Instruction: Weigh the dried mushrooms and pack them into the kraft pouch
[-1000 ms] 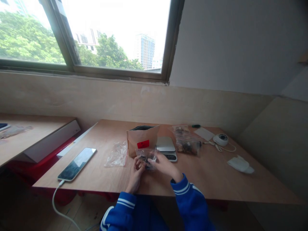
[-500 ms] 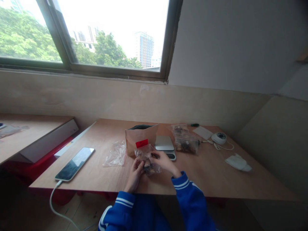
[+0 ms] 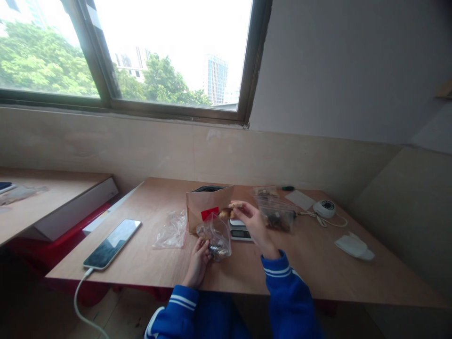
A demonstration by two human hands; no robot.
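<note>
Left hand pinches a clear plastic bag, right hand a lumpy brown piece, fingers nearly closed.
Over the wooden desk, near its front edge, the left seemingly steadies the bag.

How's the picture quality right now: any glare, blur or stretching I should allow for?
Head view: the window is blown out nearly white; head view: a pale reflection covers part of the phone screen; head view: the clear bag in the left hand looks soft, its contents hard to read; head view: the table's right corner seems stretched.
</note>
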